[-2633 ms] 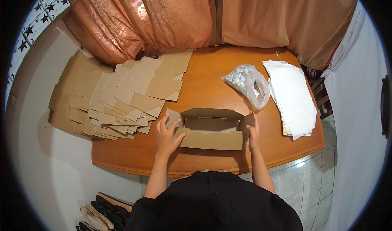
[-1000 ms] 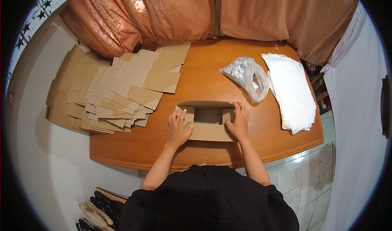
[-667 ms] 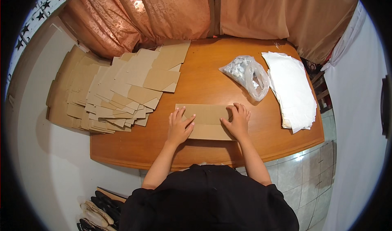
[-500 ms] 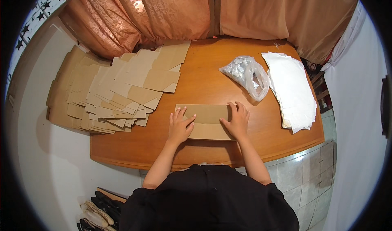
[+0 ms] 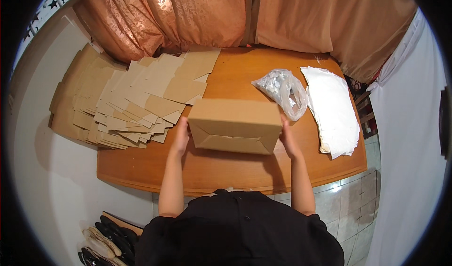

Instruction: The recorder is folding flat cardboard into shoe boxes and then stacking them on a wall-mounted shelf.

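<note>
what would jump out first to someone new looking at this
The brown cardboard box, held between the left hand and the right hand at the middle of the view, stands out first. To its left, flat cardboard pieces overlap in a broad spread. Beyond it to the right, a see-through plastic bag lies beside a white paper stack.

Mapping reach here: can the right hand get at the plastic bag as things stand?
Probably not: the right hand holds one end of the cardboard box. Once freed, likely; the plastic bag lies just beyond that hand, nothing apparent between.
</note>
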The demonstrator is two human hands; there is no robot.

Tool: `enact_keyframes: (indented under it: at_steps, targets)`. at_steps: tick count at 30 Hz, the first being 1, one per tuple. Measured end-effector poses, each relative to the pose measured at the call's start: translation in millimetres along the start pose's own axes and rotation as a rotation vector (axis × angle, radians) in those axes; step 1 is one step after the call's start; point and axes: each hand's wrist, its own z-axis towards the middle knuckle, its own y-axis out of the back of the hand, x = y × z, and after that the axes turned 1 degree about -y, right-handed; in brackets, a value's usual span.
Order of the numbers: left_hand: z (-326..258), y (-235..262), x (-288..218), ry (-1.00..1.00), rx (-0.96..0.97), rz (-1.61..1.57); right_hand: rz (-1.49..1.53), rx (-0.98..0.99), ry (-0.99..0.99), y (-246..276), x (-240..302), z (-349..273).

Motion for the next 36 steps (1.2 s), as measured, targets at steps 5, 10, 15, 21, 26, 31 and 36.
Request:
enact_keyframes:
  at_steps: [5, 10, 15, 21, 26, 31, 36]
  targets:
    - [3, 23, -2, -0.192, 0.131, -0.289, 0.213, 0.027, 0.282, 20, -7, 8]
    - [-21, 4, 54, 0.094, -0.045, -0.123, 0.085, -0.162, 0.040, 8, -66, -13]
    - [-26, 11, 104, -0.227, -0.031, 0.172, -0.121, -0.249, 0.260, -9, -91, -26]
    - [-46, -17, 53, -0.600, -0.241, 0.627, -0.451, -0.308, 0.410, -14, -60, -41]
    - [-86, -15, 41, -0.874, -0.049, 0.958, -1.064, -0.147, 0.582, -12, -54, -72]
    - [-99, -15, 66, -0.839, 0.044, 1.045, -1.146, -0.116, 0.514, -11, -64, -81]
    - [-87, -22, 47, -0.768, 0.097, 1.117, -1.280, -0.077, 0.311, -25, -34, -77]
